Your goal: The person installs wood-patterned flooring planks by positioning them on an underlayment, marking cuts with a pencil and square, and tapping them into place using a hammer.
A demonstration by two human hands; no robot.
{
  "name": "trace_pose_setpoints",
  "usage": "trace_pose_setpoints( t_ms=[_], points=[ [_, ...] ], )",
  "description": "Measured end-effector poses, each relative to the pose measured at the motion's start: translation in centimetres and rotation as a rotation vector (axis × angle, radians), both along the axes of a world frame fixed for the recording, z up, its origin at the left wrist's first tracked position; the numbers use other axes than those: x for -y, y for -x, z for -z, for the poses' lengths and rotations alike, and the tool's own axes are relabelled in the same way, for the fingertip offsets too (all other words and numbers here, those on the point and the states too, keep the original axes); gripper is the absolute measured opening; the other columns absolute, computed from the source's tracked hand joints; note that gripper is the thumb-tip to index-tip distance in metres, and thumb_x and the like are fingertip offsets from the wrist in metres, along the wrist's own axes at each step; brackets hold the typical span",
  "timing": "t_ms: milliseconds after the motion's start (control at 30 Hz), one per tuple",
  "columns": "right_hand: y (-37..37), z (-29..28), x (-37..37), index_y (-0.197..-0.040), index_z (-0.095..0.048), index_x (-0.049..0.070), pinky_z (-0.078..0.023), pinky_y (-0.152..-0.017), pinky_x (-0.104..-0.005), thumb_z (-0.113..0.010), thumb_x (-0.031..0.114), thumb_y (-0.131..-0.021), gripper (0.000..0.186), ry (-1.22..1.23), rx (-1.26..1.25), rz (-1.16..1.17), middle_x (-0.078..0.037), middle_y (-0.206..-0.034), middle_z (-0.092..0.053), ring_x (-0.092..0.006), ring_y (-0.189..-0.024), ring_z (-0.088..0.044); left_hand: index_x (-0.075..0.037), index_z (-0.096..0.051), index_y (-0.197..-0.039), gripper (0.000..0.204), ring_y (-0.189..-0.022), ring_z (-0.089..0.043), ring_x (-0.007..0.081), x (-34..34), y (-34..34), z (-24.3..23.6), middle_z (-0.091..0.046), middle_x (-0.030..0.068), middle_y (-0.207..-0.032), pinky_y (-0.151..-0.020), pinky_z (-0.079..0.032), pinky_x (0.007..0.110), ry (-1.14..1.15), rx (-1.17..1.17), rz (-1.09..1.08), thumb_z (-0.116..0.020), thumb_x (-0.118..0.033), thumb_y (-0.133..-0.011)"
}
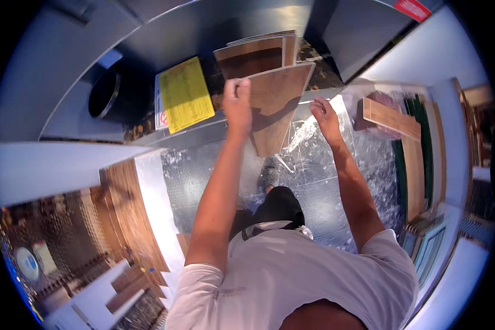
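My left hand [237, 107] grips the upper left edge of a brown wood-grain board [283, 104], fingers closed over it. The board hangs tilted in front of the ledge, its lower end above the floor. To the right of it, my right hand [325, 115] is apart from the board, fingers loosely bent and nothing visible in them. Just behind, several more wood-grain boards [253, 59] lean on the dark ledge, partly hidden by the held one.
Left of the boards, a yellow printed sheet [187, 96] leans beside a black round container [105, 94]. At right, a short wood piece [391, 118] lies near long upright planks [415, 170]. White dust marks the dark tiled floor [324, 192]. Lower left, wood offcuts [129, 289] lie piled.
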State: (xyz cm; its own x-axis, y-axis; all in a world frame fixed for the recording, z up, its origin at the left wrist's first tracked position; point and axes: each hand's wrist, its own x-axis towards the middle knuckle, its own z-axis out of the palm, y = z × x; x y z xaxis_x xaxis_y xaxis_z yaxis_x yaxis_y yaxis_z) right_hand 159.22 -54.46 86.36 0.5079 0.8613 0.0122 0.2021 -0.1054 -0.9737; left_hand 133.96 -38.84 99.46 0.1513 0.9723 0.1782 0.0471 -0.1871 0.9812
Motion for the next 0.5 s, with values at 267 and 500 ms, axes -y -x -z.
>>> trace_pose_setpoints(
  t_ms=[267, 500],
  points=[
    [7.4, -0.1, 0.5, -0.117, -0.064, 0.0, -0.045, -0.098, -0.0341, -0.073, 0.019, -0.09, 0.034, 0.186, -0.028, -0.32, -0.01, -0.113, -0.068, -0.0191, -0.108, -0.061, 0.0, -0.061, -0.092, 0.024, -0.079, -0.058, 0.025, 8.5, 3.5, 0.7, -0.061, 0.0149, -0.085, -0.077, -0.048, 0.035, -0.067, 0.217, -0.086, -0.062, -0.024, -0.096],
    [17.3, 6.3, 7.6, -0.12, -0.064, 0.001, -0.046, -0.101, -0.0372, -0.07, 0.01, -0.09, 0.032, 0.178, -0.066, -0.524, -0.009, -0.118, -0.065, -0.0184, -0.11, -0.062, 0.001, -0.06, -0.093, 0.029, -0.078, -0.061, 0.0262, 15.3, 17.8, -7.0, -0.061, 0.0136, -0.08, -0.073, -0.047, 0.035, 0.018, 0.266, -0.149, -0.064, -0.027, -0.095]
  ],
)
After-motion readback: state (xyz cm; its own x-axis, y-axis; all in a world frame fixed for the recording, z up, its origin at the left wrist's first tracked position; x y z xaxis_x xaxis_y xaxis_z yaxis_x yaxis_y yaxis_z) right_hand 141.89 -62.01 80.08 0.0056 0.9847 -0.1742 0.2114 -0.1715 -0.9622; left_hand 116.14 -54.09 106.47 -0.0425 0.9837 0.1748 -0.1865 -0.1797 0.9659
